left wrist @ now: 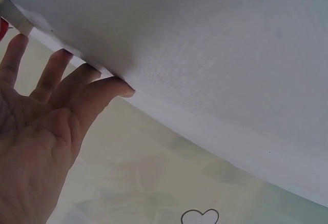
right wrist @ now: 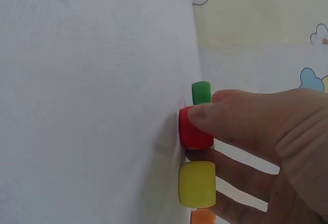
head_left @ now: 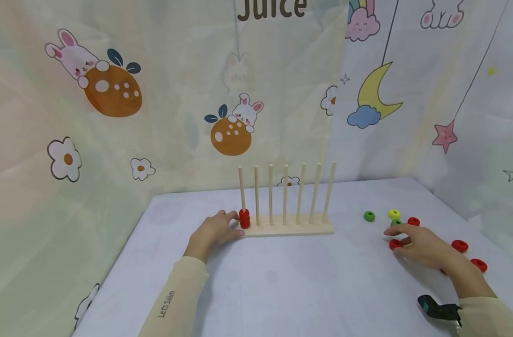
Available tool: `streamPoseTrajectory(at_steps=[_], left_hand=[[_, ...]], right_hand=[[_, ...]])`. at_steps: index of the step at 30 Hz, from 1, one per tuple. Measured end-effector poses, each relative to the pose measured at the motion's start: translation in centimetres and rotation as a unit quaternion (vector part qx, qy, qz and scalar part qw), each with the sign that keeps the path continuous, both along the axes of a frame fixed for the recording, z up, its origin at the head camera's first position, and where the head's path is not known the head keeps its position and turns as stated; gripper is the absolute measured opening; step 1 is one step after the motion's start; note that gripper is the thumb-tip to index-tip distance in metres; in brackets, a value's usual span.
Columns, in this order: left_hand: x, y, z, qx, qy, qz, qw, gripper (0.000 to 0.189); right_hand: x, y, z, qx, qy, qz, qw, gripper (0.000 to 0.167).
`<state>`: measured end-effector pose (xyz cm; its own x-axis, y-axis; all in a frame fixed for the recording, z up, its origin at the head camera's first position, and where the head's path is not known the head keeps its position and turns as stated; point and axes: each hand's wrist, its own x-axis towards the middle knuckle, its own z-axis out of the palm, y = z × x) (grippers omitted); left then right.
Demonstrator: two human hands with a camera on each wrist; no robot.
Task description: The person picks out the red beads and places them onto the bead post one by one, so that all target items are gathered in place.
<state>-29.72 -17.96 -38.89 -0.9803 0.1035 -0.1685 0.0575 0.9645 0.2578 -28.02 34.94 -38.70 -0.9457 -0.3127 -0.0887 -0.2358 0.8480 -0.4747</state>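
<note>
A pale wooden stand [head_left: 290, 229] with a row of upright pegs is on the table. Red beads [head_left: 244, 219] are stacked on its leftmost peg. My left hand [head_left: 214, 230] grips the left end of the stand, thumb at the front edge and a finger by the red beads; its other fingers [left wrist: 82, 78] spread over the tabletop. To the right, my right hand [head_left: 425, 245] pinches a red bead [right wrist: 196, 129] between thumb and fingers, at the table surface. A yellow bead [right wrist: 197, 184] and an orange bead [right wrist: 203, 217] lie close to those fingers.
Loose beads lie around the right hand: green [head_left: 369, 216], yellow [head_left: 393, 214], and red ones [head_left: 459, 245] towards the right edge. A black device [head_left: 437, 309] sticks out at the right wrist. Printed cloth [head_left: 176, 117] hangs behind the table.
</note>
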Motion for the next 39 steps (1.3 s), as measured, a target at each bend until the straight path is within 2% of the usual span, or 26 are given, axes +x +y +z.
streamPoseTrajectory(at_steps=[9,12,15,19,25,30,39], left_hand=[[0.1,-0.1,-0.1,0.001,0.010,-0.004,0.9999,0.052],[0.1,0.0,0.0,0.003,0.008,-0.001,1.0000,0.053],[0.1,0.0,0.0,0.004,0.007,-0.001,1.0000,0.053],[0.0,-0.1,0.0,0.001,0.009,-0.004,0.9999,0.053],[0.0,-0.3,-0.1,-0.001,0.005,-0.002,1.0000,0.054],[0.0,-0.4,0.0,-0.001,0.006,-0.003,1.0000,0.054],[0.4,-0.2,0.2,0.004,0.005,0.003,1.0000,0.055]], right_hand=[[-0.2,-0.2,-0.3,0.009,0.019,0.009,0.9997,0.038],[-0.1,-0.4,-0.4,0.015,0.051,0.009,0.9985,0.036],[-0.1,-0.7,-0.2,0.018,0.102,0.025,0.9943,0.035],[-0.1,-1.6,0.5,0.006,0.151,0.045,0.9875,0.033],[-0.2,-3.4,1.6,-0.027,0.162,0.049,0.9851,0.037],[-0.3,-4.6,1.9,-0.054,0.201,0.066,0.9760,0.031],[-0.7,-6.5,3.7,-0.052,0.220,0.091,0.9697,0.024]])
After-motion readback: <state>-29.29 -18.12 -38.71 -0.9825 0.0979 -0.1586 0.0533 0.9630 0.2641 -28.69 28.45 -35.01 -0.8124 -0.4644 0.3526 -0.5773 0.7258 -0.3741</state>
